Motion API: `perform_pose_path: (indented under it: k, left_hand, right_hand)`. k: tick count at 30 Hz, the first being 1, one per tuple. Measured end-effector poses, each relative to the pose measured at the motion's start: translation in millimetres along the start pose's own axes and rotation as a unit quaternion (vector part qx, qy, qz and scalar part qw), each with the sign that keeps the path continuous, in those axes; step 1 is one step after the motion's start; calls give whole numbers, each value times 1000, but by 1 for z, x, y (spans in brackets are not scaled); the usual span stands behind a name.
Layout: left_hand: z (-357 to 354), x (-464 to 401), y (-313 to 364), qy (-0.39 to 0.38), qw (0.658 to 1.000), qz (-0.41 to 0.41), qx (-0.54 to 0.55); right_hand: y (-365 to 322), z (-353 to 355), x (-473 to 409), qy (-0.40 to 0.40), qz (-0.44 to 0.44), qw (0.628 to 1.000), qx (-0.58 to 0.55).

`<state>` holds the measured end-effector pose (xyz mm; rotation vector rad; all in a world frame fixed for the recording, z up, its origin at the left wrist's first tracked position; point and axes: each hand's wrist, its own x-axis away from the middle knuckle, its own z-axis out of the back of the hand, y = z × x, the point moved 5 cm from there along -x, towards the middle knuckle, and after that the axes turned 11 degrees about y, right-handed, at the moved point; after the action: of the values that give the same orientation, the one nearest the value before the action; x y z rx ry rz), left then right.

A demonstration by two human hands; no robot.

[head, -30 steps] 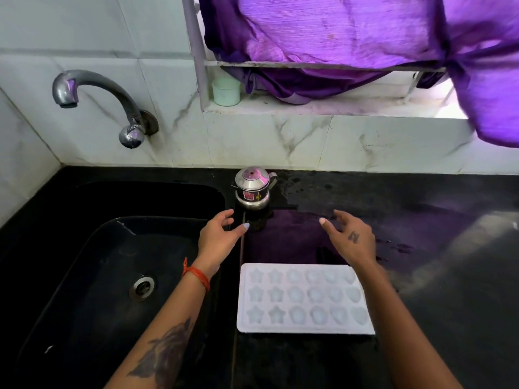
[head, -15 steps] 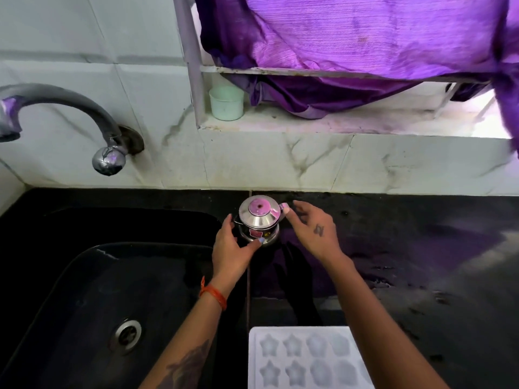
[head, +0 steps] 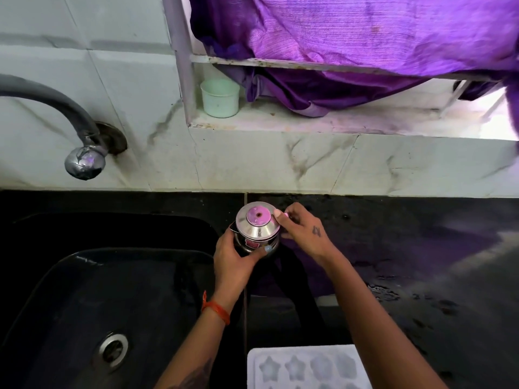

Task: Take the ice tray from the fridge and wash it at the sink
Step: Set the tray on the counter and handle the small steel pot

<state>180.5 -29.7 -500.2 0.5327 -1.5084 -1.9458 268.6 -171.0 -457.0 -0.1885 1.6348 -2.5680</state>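
Note:
The white ice tray (head: 306,367) with star-shaped moulds lies flat on the black counter at the bottom edge, partly cut off by the frame and my right forearm. Beyond it stands a small steel container (head: 257,230) with a pink-knobbed lid. My left hand (head: 234,255) wraps around the container's body. My right hand (head: 302,234) pinches a small pink tab at the lid's right side. The black sink (head: 92,299) with its steel drain (head: 112,348) lies to the left.
A curved steel tap (head: 78,141) juts from the tiled wall above the sink. A pale green cup (head: 220,98) stands on the window ledge under a hanging purple cloth (head: 351,43). The counter (head: 421,248) to the right is wet in patches.
Both hands reached away from the ice tray to the steel container and took hold of it. The view moved forward, so the tray slid toward the bottom edge.

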Motion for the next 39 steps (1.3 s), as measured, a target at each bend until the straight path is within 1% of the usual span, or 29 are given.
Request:
perform_pose_path:
  k: [6,12,17,20,25,29,34,39]
  left_hand:
    - [5,13,2,-28,999,5,25]
    - [18,44,8,-48,998,3,44]
    - [28,78,18,-67,996,0,66]
    - [32,103,24,-74,994,-3,82]
    - [35,144,27,-81,989,15,122]
    - [36,174,27,-77,990,24,117]
    - [35,202,23,-50,993,31,103]
    - [27,227,14,-37,990,60,125]
  right_hand:
    - [-1,9,18,-5,0,1000,-2]
    - [-3,25,49,-10,1,1000,-10]
    - [-5,48,78,-21,15,999,18]
    - [-9,61,99,-30,21,999,10]
    - [-15,83,132,-44,39,998,16]
    - [-11,99,153,-67,31,997,20]
    - [0,113,173,-104,25,994,27]
    - [4,125,187,-100,41,993,42]
